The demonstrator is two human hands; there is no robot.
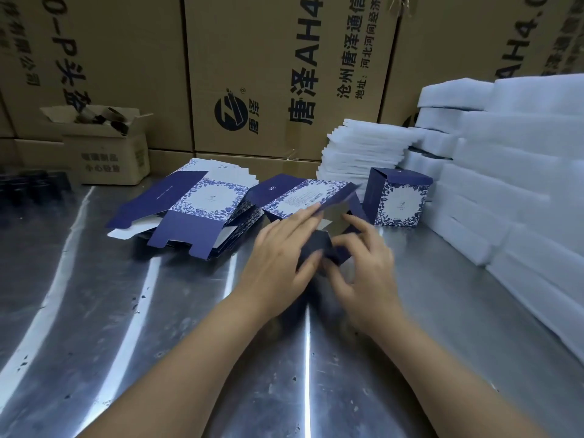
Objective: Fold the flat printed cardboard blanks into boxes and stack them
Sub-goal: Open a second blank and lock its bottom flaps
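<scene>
A half-formed blue and white floral box lies on its side at the middle of the steel table, its open end toward me. My left hand holds its near left side with fingers along the top edge. My right hand curls on the dark blue end flaps and presses them inward. A pile of flat printed blanks is spread to the left. One finished box stands upright to the right of the hands.
Tall stacks of white foam pads fill the right side, with a lower foam stack behind the boxes. A small open carton sits at the back left. Large brown cartons wall the rear.
</scene>
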